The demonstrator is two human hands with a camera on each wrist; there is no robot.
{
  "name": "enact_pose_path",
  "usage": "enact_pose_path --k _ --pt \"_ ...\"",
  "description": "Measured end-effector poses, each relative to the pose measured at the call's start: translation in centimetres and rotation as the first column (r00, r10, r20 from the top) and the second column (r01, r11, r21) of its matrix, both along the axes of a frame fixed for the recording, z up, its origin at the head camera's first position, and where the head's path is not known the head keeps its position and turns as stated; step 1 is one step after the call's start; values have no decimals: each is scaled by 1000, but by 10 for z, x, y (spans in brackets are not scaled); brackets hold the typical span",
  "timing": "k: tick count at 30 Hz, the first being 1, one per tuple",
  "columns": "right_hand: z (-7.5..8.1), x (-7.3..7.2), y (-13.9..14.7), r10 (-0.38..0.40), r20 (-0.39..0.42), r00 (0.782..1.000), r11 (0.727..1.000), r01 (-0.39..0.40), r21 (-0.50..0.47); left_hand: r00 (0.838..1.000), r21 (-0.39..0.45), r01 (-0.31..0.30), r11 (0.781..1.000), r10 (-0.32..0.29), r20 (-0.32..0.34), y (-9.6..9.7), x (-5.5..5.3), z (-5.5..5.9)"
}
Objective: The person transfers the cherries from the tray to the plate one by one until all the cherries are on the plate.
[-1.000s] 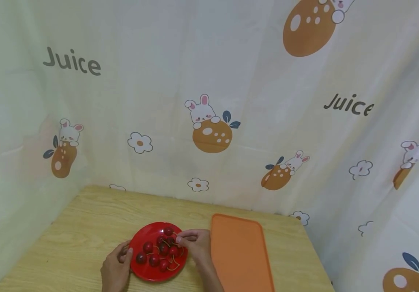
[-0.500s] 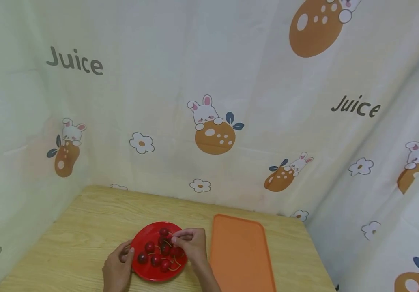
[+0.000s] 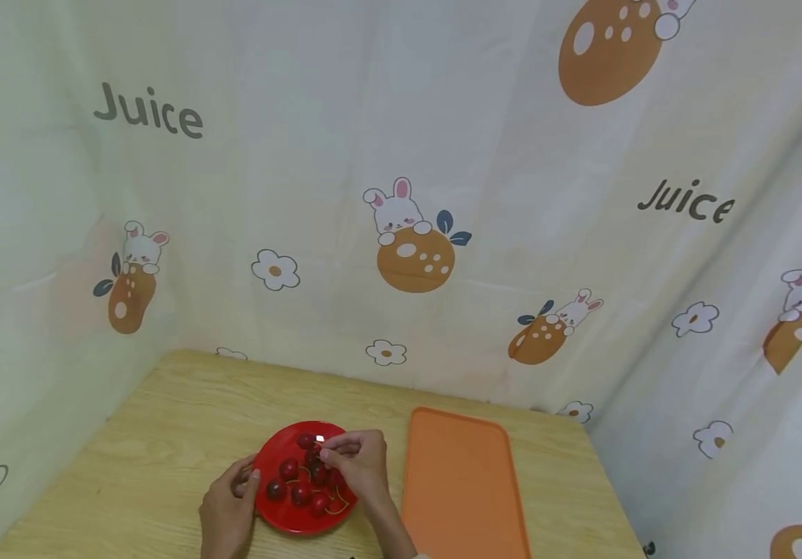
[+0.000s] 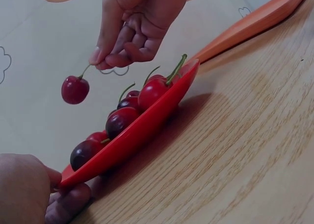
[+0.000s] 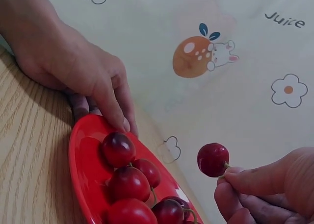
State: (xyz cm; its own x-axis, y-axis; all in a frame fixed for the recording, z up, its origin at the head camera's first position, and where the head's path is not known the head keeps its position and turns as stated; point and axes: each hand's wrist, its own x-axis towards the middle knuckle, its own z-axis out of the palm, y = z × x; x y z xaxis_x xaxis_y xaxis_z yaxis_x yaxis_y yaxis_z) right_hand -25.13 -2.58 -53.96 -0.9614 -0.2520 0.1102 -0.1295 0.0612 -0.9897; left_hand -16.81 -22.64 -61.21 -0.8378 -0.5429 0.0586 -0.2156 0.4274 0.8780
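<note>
Several dark red cherries with green stems lie on a round red plate. My left hand pinches the plate's left rim, thumb on top and fingers beneath, as the left wrist view shows. Above the plate, my right hand pinches one cherry by its stem between thumb and fingertip. That cherry hangs clear of the others in both wrist views. In the right wrist view the held cherry is beside the fingertips. Part of the pile is hidden behind my right hand in the head view.
An orange rectangular tray lies right of the plate, close to my right forearm. Both stand on a light wooden table. Behind and at the sides hangs a pale curtain printed with rabbits, fruit and flowers.
My right hand has moved left and slightly up over the plate, with a cherry now hanging from its fingers. My left hand stays at the plate's rim. The head view has shifted slightly.
</note>
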Motion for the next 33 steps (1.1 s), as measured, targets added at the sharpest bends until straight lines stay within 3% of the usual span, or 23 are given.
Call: enact_pose_path --k 15,26,33 --pt "-2 1 -21 -5 -138 990 986 27 162 1000 10 -13 1000 13 6 -4 1 -3" --pt "-14 2 -32 -13 -243 970 957 83 277 1000 10 -19 1000 19 -2 -5 2 -7" --pt "-14 3 -35 -11 -271 963 922 115 371 1000 40 -6 999 7 -17 0 3 -7"
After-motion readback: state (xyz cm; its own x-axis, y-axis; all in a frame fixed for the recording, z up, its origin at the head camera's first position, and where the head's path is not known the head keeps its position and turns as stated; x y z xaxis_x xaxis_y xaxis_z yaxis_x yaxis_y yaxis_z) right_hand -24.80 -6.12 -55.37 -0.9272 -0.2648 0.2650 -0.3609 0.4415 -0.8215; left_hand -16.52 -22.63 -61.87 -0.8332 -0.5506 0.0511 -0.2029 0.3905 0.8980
